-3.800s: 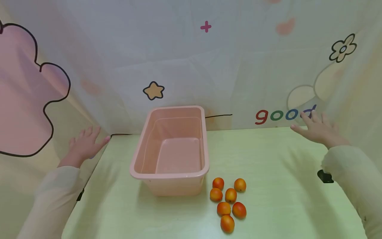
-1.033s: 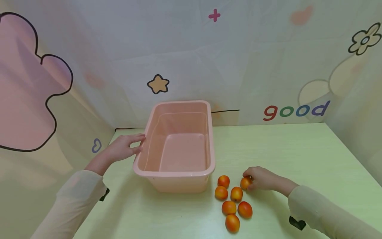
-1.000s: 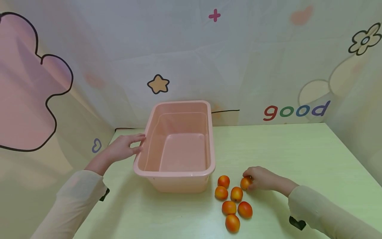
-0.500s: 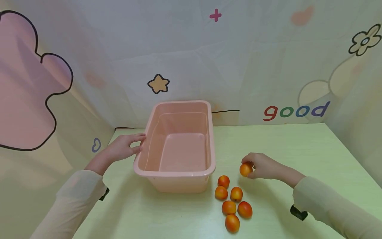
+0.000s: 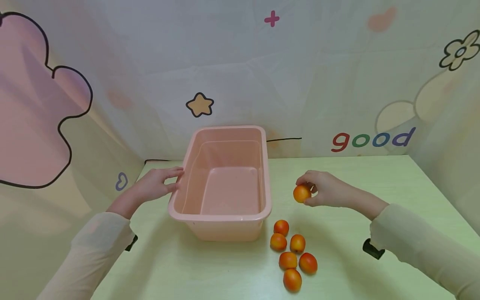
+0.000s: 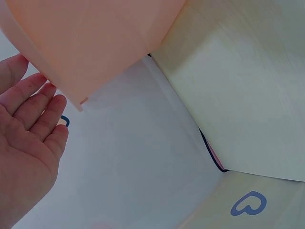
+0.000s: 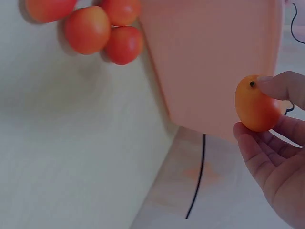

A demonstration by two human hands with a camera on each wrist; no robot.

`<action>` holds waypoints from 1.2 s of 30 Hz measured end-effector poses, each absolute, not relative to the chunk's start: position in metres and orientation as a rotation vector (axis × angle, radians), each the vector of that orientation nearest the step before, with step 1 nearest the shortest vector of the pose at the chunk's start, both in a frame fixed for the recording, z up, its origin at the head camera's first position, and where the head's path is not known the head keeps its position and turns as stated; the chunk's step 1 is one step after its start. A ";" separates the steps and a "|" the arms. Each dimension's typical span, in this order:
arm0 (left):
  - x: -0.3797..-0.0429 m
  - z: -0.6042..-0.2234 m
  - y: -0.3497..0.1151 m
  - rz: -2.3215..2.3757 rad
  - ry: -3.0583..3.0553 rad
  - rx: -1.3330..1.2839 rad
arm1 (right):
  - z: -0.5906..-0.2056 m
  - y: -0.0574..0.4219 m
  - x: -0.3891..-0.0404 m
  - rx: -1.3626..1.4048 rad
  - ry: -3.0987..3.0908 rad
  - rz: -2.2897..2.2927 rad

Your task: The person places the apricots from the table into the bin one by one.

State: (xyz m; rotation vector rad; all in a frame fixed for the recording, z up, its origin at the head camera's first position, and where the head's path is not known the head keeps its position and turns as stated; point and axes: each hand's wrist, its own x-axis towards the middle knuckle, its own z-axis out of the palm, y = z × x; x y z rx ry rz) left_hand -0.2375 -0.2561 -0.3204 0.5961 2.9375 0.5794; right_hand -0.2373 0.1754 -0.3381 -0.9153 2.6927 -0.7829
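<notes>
Hovering above the pale green table (image 5: 348, 179), a small orange-red fruit (image 5: 301, 194) is pinched between the thumb and fingers of the right hand (image 5: 329, 189), which lies at three o'clock from it. The right wrist view shows a dark spot at one end of this fruit, just beside the thumb tip. At nine o'clock, near but apart from the held fruit, stands a pink plastic tub (image 5: 221, 218), upright on the table. At about six o'clock six more such fruits (image 5: 288, 261) lie on the table in a loose cluster, some of them seeming to touch, the uppermost near the tub. The left hand (image 5: 151, 185) rests its fingertips and thumb on the tub's rim at nine o'clock, thumb and fingers spread apart. Both arms wear pale sleeves (image 5: 416, 246). Behind stands a printed cloth backdrop (image 5: 240, 83): seen from the held fruit, a yellow star (image 5: 200, 104) is at ten o'clock, and the word "good" (image 5: 360, 140) and, farther out, a flower (image 5: 459, 52) are toward two.
</notes>
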 end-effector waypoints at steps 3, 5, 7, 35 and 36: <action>-0.238 -0.321 -0.256 0.584 2.932 0.596 | -0.327 0.171 -0.240 -0.943 2.699 -0.780; -0.238 -0.321 -0.256 0.588 2.926 0.595 | -0.320 0.168 -0.243 -0.953 2.699 -0.786; -0.238 -0.321 -0.257 0.587 2.921 0.593 | -0.314 0.164 -0.245 -0.963 2.691 -0.802; -0.241 -0.322 -0.258 0.552 2.944 0.617 | -0.299 0.069 -0.277 -1.075 2.565 -0.902; -0.241 -0.322 -0.258 0.553 2.945 0.614 | -0.300 0.065 -0.278 -1.072 2.564 -0.910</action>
